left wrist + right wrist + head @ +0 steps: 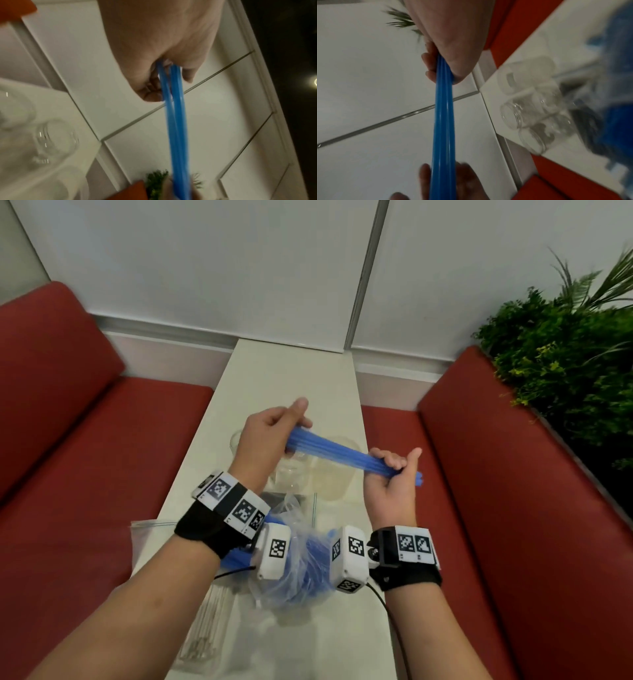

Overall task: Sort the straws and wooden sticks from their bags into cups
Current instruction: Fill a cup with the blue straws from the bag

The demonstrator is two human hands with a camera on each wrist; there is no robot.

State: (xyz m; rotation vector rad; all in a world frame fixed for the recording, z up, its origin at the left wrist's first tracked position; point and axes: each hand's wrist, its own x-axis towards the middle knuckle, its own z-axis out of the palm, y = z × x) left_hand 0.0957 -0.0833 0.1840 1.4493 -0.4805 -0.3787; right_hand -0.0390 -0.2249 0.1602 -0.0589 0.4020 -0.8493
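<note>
Head view — both hands grip blue straws (pixel 337 453); cups (pixel 294 470) beneath.

Bare forearms wearing marker-covered wrist rigs

Each wrist is wearing a black strap (pixel 205 530) carrying white blocks printed with black-and-white square markers; a white camera housing (pixel 274 551) is sitting inside the left wrist, another (pixel 349 558) inside the right, each trailing a thin black cable (pixel 383 601).
</note>
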